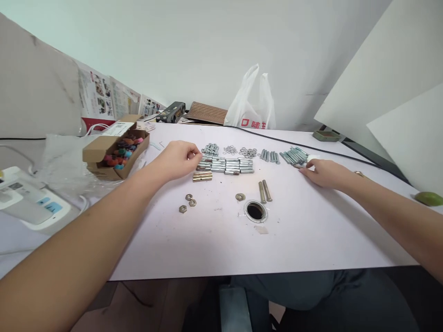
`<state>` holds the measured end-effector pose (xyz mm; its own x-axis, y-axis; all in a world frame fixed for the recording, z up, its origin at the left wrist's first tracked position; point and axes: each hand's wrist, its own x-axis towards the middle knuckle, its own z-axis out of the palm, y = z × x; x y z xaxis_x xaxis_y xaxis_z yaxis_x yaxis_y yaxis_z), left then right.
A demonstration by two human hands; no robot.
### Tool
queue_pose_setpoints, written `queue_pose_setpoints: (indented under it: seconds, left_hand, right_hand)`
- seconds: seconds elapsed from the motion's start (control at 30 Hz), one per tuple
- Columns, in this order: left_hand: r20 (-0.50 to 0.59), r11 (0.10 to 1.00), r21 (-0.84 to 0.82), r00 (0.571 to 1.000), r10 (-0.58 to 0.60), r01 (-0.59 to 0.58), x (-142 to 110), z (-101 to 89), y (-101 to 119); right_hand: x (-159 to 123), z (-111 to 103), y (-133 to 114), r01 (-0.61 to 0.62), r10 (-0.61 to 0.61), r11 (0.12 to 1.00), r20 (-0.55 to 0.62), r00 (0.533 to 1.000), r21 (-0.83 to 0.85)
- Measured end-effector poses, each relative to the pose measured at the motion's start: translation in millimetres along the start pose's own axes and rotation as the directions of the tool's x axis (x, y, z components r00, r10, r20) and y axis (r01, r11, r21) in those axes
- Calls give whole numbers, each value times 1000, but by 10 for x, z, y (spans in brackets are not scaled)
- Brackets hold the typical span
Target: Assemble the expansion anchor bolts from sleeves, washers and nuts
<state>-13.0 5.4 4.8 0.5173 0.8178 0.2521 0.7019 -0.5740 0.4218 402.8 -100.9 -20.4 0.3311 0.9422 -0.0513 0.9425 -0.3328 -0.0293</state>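
Observation:
My left hand [178,159] is closed in a loose pinch at the left end of the rows of silver metal sleeves [224,165]. Whatever lies between its fingertips is hidden. Just below these rows lie a few brass-coloured sleeves [202,176]. Over on the right, the fingers of my right hand [320,172] are closed on a bolt [299,166] at the near edge of a pile of silver bolts [293,155]. A shorter row of bolts [270,156] lies left of that pile. Behind the sleeves are silver nuts [210,149], thin spring rings [230,149] and flat washers [248,152].
Nearer me are three loose nuts [183,209], a washer [240,197], two long brass-coloured bolts [262,192] and a round table hole [255,211]. A cardboard box [121,161] of coloured pieces stands left. A white bag [251,103] and black cable [277,137] are behind.

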Motion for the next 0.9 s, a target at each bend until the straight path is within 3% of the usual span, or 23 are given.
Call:
queue_pose_setpoints:
  seconds: [0.17, 0.23, 0.33, 0.37, 0.43, 0.5, 0.6, 0.67, 0.77, 0.9]
  left_hand:
    - [-5, 998, 17, 998, 66, -66, 8, -19, -56]
    - [59, 997, -4, 996, 72, -71, 13, -12, -71]
    - [134, 995, -38, 987, 92, -88, 12, 6, -73]
    - [151, 994, -50, 983, 102, -96, 9, 9, -70]
    - [198, 992, -73, 973, 119, -106, -2, 8, -60]
    - [267, 988, -84, 952, 151, -133, -14, 2, -50]
    - [338, 973, -66, 912, 231, -222, -20, 7, -38]
    - [378, 964, -37, 889, 259, -265, -17, 31, -37]
    - [419, 958, -3, 870, 262, -287, -11, 77, -49]
    - [382, 968, -36, 891, 245, -250, -7, 87, -66]
  right_hand:
    - [23, -133, 26, 85, -85, 996, 143, 986, 4]
    - [-80, -226, -101, 125, -131, 991, 159, 979, 45]
    - [-340, -378, -494, 261, -278, 946, 63, 959, 194]
    - [-439, -418, -667, 340, -355, 903, 11, 935, 263]
    - [-618, -460, -1045, 511, -549, 749, -36, 835, 421]
    - [-736, -437, -1425, 577, -658, 627, -41, 752, 523]
    - [-761, -280, -1899, 684, -785, 507, -47, 618, 525]
    - [-709, -121, -2108, 769, -823, 458, -115, 557, 445]
    - [-636, 105, -2232, 826, -796, 459, -261, 546, 328]
    - [-645, 235, -2152, 795, -744, 533, -289, 603, 288]
